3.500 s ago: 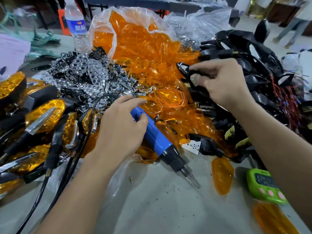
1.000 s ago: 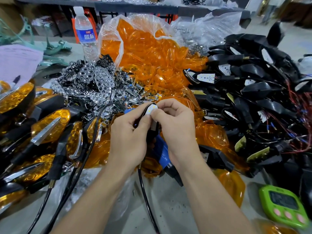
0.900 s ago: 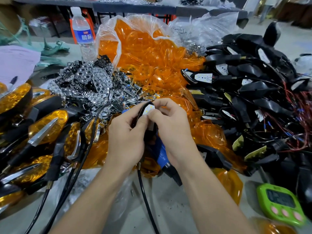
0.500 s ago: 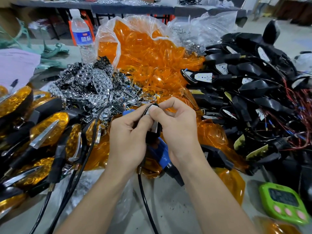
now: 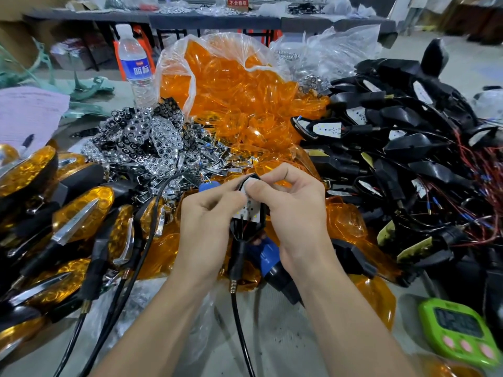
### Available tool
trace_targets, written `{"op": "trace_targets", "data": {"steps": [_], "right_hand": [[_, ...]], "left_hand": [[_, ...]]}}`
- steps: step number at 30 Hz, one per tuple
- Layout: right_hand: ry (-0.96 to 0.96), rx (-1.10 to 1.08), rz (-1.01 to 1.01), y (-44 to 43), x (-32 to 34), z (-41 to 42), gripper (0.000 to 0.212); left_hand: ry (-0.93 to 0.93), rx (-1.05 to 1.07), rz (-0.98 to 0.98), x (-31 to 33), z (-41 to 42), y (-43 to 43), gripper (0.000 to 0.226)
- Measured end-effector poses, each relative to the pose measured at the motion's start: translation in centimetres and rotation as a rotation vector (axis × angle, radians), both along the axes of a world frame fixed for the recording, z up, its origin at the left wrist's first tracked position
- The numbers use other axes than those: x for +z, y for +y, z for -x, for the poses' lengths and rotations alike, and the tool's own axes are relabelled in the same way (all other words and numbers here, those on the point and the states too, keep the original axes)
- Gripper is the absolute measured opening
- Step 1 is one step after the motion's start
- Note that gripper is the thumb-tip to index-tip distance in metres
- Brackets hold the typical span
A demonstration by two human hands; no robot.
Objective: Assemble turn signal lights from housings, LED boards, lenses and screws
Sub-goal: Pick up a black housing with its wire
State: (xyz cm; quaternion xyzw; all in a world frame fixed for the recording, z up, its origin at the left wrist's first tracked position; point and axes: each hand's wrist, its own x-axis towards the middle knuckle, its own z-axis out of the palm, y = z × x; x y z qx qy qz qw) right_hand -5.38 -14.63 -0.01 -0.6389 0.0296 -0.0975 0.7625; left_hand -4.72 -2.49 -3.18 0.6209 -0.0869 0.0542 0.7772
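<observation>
Head view:
- Landmark: clear bag of orange lenses (image 5: 231, 85), open-mouthed, at the far middle of the table (image 5: 285, 338).
- Black housing (image 5: 246, 231) is held up in front of the bag, on the near side, between both hands. Its stem points down toward the person, and a black cable (image 5: 239, 322) hangs from the stem.
- White board (image 5: 251, 210) sits in the open face of the housing. Whether it is fully seated cannot be told.
- Left hand (image 5: 209, 221): fingers curled, thumb and forefinger pinching the left top edge of the housing.
- Right hand (image 5: 294, 213): fingers curled round the right edge of the housing, thumb tip lying on the top of the board.
- Blue screwdriver (image 5: 268, 257) lies on the table in front of the bag, under the hands and partly hidden by them.
- Heap of chrome reflectors (image 5: 144, 142) is just left of the bag, touching it.
- Water bottle (image 5: 136, 66) stands upright left of the bag, behind the reflectors.
- Pile of black housings (image 5: 408, 159) with red wires is right of the bag.
- Finished lights (image 5: 79, 213) with orange lenses are stacked in front of the bag, far to the left.
- Green timer (image 5: 460, 330) lies in front of the bag, far to the right, at the near table edge.
</observation>
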Motion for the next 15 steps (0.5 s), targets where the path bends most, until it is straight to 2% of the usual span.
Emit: {"op": "trace_targets", "data": {"steps": [2,6,8,12,15], "right_hand": [[-0.009,0.002,-0.022,0.1,-0.2,-0.2,0.028],[-0.017,0.007,-0.071,0.6,-0.8,-0.6,0.018],[-0.025,-0.005,-0.026,1.1,-1.1,-1.1,0.024],[-0.027,-0.028,0.239,1.6,-0.2,-2.8,0.041],[-0.054,-0.041,0.519,2.8,0.7,-5.4,0.037]], "left_hand": [[-0.065,0.065,-0.088,0.1,-0.1,0.0,0.024],[-0.027,0.066,-0.126,0.3,-0.4,0.5,0.028],[0.005,0.108,-0.118,0.6,-0.5,0.7,0.031],[0.148,0.255,0.005,1.0,-1.2,1.6,0.025],[0.217,0.385,0.055,1.4,-2.0,2.9,0.025]]}}
